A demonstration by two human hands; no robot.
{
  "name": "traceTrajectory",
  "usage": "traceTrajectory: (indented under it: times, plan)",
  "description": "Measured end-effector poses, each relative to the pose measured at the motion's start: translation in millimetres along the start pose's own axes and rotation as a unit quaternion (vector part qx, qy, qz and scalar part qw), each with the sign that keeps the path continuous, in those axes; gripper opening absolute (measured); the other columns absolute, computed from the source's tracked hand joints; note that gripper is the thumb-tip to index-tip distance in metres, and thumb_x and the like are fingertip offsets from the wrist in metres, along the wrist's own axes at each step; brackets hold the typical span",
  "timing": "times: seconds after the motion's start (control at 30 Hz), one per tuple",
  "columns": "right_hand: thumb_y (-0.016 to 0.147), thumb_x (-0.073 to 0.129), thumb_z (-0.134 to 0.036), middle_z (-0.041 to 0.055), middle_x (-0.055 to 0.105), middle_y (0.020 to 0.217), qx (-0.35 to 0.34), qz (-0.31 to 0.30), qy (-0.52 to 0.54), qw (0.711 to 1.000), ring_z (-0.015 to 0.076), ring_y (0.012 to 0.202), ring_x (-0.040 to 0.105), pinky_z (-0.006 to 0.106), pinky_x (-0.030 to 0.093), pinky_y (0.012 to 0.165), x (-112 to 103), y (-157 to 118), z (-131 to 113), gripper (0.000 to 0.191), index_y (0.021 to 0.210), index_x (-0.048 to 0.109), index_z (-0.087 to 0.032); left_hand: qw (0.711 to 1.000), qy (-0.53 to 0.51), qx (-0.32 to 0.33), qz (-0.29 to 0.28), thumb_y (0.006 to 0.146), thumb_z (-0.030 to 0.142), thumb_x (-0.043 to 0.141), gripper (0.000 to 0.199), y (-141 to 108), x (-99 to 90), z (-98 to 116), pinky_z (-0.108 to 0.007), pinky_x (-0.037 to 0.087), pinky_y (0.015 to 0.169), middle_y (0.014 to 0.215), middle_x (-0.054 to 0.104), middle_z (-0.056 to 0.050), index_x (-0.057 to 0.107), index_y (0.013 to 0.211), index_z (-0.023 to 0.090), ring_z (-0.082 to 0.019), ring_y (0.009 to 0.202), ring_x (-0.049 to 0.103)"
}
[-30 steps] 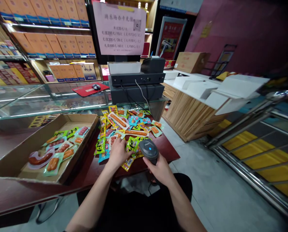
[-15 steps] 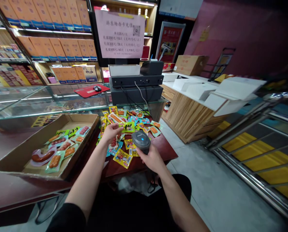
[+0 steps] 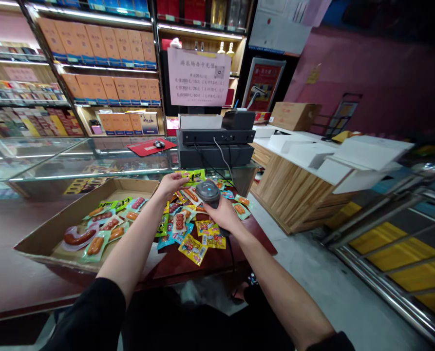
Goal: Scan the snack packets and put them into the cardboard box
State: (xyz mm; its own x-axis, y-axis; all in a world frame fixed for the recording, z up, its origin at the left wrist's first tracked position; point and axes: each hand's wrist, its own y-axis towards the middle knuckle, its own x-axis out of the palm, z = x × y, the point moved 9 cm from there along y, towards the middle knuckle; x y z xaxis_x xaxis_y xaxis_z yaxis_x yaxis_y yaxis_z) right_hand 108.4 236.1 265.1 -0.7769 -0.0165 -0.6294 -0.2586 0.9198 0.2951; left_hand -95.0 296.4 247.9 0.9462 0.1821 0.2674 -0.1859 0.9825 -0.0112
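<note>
A green snack packet (image 3: 194,176) is pinched by its left end in my left hand (image 3: 172,184), raised over the pile. My right hand (image 3: 221,210) is wrapped round a dark handheld scanner (image 3: 207,191), whose head sits just below and right of that packet. Under both hands lie several sausage packets and yellow packets (image 3: 193,249) on the dark red table (image 3: 254,237). To the left, an open cardboard box (image 3: 38,245) holds several sausage packets, among them a curved sausage (image 3: 79,236) in clear wrap.
Behind the table stand a glass counter (image 3: 74,158), a red mat (image 3: 146,148) with a mouse, and a black cash drawer (image 3: 217,155). A wooden cabinet (image 3: 293,190) is at right, then a metal railing (image 3: 378,214). A cable hangs from the scanner.
The camera view has shifted, so the scene sits lower and further right. My left hand has raised the green packet away from the pile, and the scanner has moved up close to it.
</note>
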Motion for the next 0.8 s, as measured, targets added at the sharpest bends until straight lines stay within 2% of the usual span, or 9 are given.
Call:
traceTrajectory:
  times: [0.27, 0.43, 0.53, 0.63, 0.8]
  plan:
    - [0.082, 0.064, -0.042, 0.0101, 0.074, 0.082, 0.014, 0.007, -0.007, 1.000, 0.0284, 0.086, 0.072, 0.033, 0.053, 0.070, 1, 2, 3, 0.029, 0.096, 0.070, -0.018, 1.000, 0.008, 0.005, 0.001, 0.052, 0.017, 0.090, 0.034, -2, -0.3, 3, -0.033, 0.062, 0.071, 0.076, 0.069, -0.005, 0.069, 0.078, 0.008, -0.014, 0.067, 0.067]
    - [0.083, 0.063, -0.045, 0.0043, 0.068, 0.061, 0.026, -0.017, 0.013, 0.999, 0.0247, 0.068, 0.071, 0.030, 0.051, 0.061, 4, 0, 5, 0.028, 0.095, 0.067, -0.019, 1.000, 0.004, 0.007, -0.006, 0.050, 0.019, 0.090, 0.037, -2, -1.4, -2, -0.031, 0.061, 0.069, 0.073, 0.067, -0.003, 0.069, 0.079, 0.009, -0.012, 0.067, 0.065]
    - [0.084, 0.061, -0.044, 0.0025, 0.067, 0.057, 0.032, -0.040, 0.049, 0.998, 0.0214, 0.054, 0.067, 0.029, 0.050, 0.053, 9, 0, 6, 0.029, 0.097, 0.065, -0.019, 1.000, 0.007, 0.014, -0.013, 0.050, 0.021, 0.090, 0.038, -7, -8.5, 6, -0.031, 0.061, 0.070, 0.077, 0.068, -0.005, 0.068, 0.078, 0.008, -0.014, 0.071, 0.066]
    - [0.085, 0.060, -0.044, 0.0022, 0.066, 0.057, 0.051, -0.070, 0.100, 0.991, 0.0188, 0.045, 0.063, 0.028, 0.049, 0.046, 19, 2, 10, 0.028, 0.097, 0.062, -0.018, 0.999, 0.028, 0.034, 0.015, 0.049, 0.021, 0.090, 0.038, -16, -34.2, 26, -0.031, 0.061, 0.068, 0.075, 0.067, -0.003, 0.066, 0.075, 0.010, -0.013, 0.068, 0.065]
    - [0.083, 0.063, -0.043, 0.0005, 0.065, 0.055, 0.042, -0.127, 0.155, 0.979, 0.0183, 0.044, 0.063, 0.027, 0.049, 0.043, 49, 15, -2, 0.030, 0.100, 0.060, -0.019, 0.991, 0.050, 0.069, 0.107, 0.047, 0.020, 0.091, 0.039, -42, -114.2, 63, -0.033, 0.061, 0.069, 0.068, 0.063, 0.000, 0.060, 0.069, 0.011, -0.013, 0.066, 0.065]
